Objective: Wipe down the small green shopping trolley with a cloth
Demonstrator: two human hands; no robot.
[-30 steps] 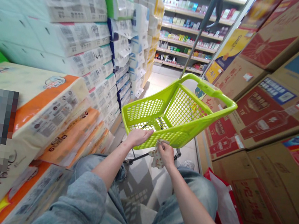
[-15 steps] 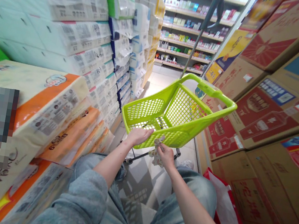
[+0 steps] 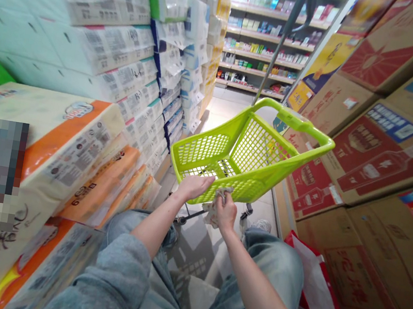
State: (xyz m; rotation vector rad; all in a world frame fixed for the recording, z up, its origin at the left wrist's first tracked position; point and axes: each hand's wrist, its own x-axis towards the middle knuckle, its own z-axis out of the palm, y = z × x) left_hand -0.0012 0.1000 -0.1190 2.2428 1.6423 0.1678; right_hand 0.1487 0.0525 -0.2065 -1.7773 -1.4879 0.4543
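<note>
At the near wall of the green basket (image 3: 207, 150), I log my left hand (image 3: 194, 186) laid over the rim, fingers together and curled onto the mesh. My right hand (image 3: 226, 212) is clamped round a crumpled cloth (image 3: 211, 215), which it presses against the outside of that same wall, just below the rim. In my judgement this wipe goes best with the left hand holding firm, because the basket rides tilted on a wheeled frame (image 3: 181, 219) and could roll off under pressure. I would also keep the cloth bunched so it does not snag in the mesh holes, and run the strokes along the wall rather than across it. Contents: through the mesh I see only the basket's own slatted floor, with no goods inside. Cardboard cartons (image 3: 370, 159) stacked on the right are shut, so their contents are hidden. Wrapped tissue packs (image 3: 75, 139) are stacked on the left. A red-and-white bag (image 3: 318, 303) lies beside my right knee; I cannot tell what it holds.
</note>
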